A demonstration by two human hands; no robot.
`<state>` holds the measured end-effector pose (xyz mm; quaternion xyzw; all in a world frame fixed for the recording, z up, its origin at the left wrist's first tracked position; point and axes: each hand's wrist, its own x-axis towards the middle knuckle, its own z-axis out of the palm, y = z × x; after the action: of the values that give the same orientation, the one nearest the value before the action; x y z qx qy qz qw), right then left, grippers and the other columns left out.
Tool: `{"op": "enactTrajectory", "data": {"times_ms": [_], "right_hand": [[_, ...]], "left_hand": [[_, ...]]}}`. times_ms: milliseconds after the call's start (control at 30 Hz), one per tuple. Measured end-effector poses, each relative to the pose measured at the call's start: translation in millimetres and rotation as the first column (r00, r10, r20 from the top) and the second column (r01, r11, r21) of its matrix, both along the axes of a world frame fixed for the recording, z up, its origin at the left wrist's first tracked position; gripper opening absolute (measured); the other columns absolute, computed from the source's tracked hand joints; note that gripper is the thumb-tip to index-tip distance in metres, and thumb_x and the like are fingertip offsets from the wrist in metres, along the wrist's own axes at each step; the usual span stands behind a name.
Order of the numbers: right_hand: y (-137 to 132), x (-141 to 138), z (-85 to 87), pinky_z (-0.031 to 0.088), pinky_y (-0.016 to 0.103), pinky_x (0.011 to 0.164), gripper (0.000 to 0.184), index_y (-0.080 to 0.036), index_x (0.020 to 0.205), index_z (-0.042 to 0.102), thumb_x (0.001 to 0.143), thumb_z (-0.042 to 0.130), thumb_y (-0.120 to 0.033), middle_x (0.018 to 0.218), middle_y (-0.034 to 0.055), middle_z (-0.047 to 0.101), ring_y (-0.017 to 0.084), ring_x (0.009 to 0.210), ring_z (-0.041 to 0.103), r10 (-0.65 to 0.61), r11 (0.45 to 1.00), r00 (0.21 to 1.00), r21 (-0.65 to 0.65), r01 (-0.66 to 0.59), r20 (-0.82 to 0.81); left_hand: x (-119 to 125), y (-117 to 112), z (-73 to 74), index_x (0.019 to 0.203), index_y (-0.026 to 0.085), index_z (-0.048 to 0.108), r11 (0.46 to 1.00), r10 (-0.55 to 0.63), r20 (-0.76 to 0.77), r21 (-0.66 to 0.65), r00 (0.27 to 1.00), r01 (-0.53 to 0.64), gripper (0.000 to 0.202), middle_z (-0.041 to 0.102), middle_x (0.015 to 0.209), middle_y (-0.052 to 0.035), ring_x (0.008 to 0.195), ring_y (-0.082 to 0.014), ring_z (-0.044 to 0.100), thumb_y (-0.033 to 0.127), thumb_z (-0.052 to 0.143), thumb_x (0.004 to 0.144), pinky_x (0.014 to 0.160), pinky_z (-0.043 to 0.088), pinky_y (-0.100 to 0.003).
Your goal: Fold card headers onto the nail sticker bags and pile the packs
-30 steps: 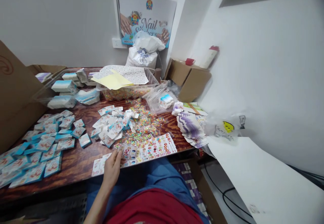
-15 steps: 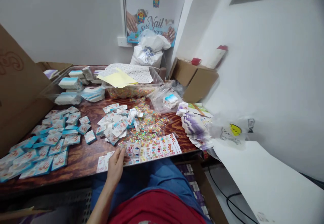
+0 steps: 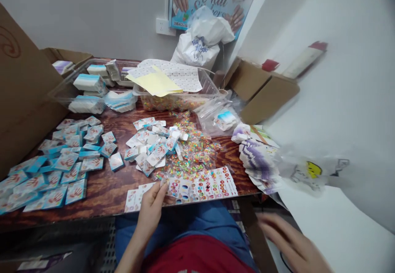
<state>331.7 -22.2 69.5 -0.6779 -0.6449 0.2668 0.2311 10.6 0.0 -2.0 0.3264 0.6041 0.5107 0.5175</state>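
My left hand (image 3: 151, 207) rests at the table's near edge, fingers pinched on a strip of colourful nail sticker sheets (image 3: 197, 187) that lies along that edge. My right hand (image 3: 290, 244) shows at the lower right, off the table, blurred, fingers spread and holding nothing. Beyond the strip lies a heap of small folded blue-and-white cards (image 3: 151, 145) beside loose colourful sticker packets (image 3: 194, 149).
Blue-and-white packs (image 3: 58, 166) cover the wooden table's (image 3: 105, 190) left side. Clear bins (image 3: 173, 98) with stacked packs and yellow paper stand behind. Purple cards (image 3: 257, 162) and a smiley plastic bag (image 3: 311, 168) lie right. Cardboard boxes (image 3: 265, 92) and a white sack (image 3: 200, 38) stand at the back.
My right hand has come into view at the lower right. The view has tilted down and shifted; my left hand stays on the sticker strip.
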Motion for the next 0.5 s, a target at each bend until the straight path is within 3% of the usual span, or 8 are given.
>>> {"op": "enactTrajectory", "data": {"times_ms": [100, 133, 200, 267, 400, 433, 500], "right_hand": [[36, -72, -21.8, 0.046, 0.026, 0.055, 0.055, -0.024, 0.13, 0.052, 0.082, 0.065, -0.047, 0.077, -0.0006, 0.061, 0.015, 0.059, 0.056, 0.128, 0.954, 0.924, -0.21, -0.214, -0.36], [44, -94, -27.9, 0.043, 0.024, 0.052, 0.052, -0.022, 0.124, 0.054, 0.079, 0.067, -0.046, 0.072, -0.0023, 0.058, 0.013, 0.056, 0.052, 0.139, 0.926, 0.869, -0.248, -0.284, -0.476], [54, -128, -35.6, 0.035, 0.021, 0.046, 0.032, -0.02, 0.093, 0.059, 0.078, 0.067, -0.047, 0.066, -0.0036, 0.053, 0.01, 0.05, 0.044, 0.107, 0.897, 0.786, -0.281, -0.34, -0.608], [56, -143, -36.9, 0.03, 0.02, 0.042, 0.031, -0.02, 0.078, 0.054, 0.078, 0.065, -0.049, 0.059, -0.0052, 0.048, 0.009, 0.045, 0.04, 0.088, 0.853, 0.728, -0.326, -0.408, -0.68], [58, -145, -28.7, 0.034, 0.02, 0.044, 0.032, -0.019, 0.079, 0.058, 0.076, 0.067, -0.05, 0.056, -0.0037, 0.052, 0.01, 0.046, 0.046, 0.086, 0.716, 0.614, -0.379, -0.586, -0.785], [59, -145, -26.8, 0.036, 0.02, 0.046, 0.031, -0.018, 0.077, 0.059, 0.076, 0.068, -0.048, 0.058, -0.0028, 0.054, 0.01, 0.049, 0.048, 0.098, 0.701, 0.589, -0.364, -0.613, -0.802], [62, -148, -26.1, 0.037, 0.02, 0.048, 0.026, -0.018, 0.072, 0.062, 0.074, 0.07, -0.043, 0.064, -0.002, 0.054, 0.009, 0.053, 0.048, 0.132, 0.723, 0.56, -0.308, -0.619, -0.818]], "left_hand": [[14, -2, 4.3, 0.068, 0.019, 0.057, 0.993, -0.112, -0.012, 0.024, 0.994, 0.112, 0.038, 0.064, 0.058, -0.0008, 0.054, -0.0206, 0.064, 0.055, 0.058, 0.081, 0.055, 0.05, -0.028], [17, -3, 5.1, 0.068, 0.019, 0.058, 0.991, -0.133, -0.032, 0.025, 0.991, 0.134, 0.038, 0.065, 0.058, -0.0014, 0.055, -0.0209, 0.065, 0.054, 0.055, 0.083, 0.055, 0.05, -0.028], [19, -7, 6.0, 0.07, 0.019, 0.061, 0.991, -0.126, -0.119, 0.021, 0.985, 0.13, 0.037, 0.064, 0.057, -0.0015, 0.055, -0.0203, 0.063, 0.052, 0.051, 0.086, 0.057, 0.048, -0.028], [18, -10, 7.1, 0.077, 0.019, 0.065, 0.996, -0.076, -0.255, 0.027, 0.964, 0.085, 0.035, 0.063, 0.059, -0.0016, 0.056, -0.0193, 0.061, 0.049, 0.051, 0.088, 0.06, 0.046, -0.027], [20, -16, 12.5, 0.083, 0.02, 0.069, 0.997, -0.062, -0.355, 0.023, 0.933, 0.076, 0.031, 0.066, 0.07, -0.0032, 0.065, -0.0192, 0.058, 0.046, 0.053, 0.088, 0.064, 0.043, -0.026], [22, -17, 14.2, 0.079, 0.02, 0.067, 0.997, -0.071, -0.332, 0.014, 0.941, 0.08, 0.032, 0.064, 0.069, -0.0029, 0.065, -0.0186, 0.056, 0.047, 0.053, 0.089, 0.063, 0.043, -0.025], [25, -19, 17.3, 0.073, 0.019, 0.064, 0.998, -0.063, -0.275, 0.002, 0.959, 0.066, 0.038, 0.06, 0.066, -0.002, 0.063, -0.0171, 0.053, 0.05, 0.05, 0.089, 0.06, 0.042, -0.025]]}}
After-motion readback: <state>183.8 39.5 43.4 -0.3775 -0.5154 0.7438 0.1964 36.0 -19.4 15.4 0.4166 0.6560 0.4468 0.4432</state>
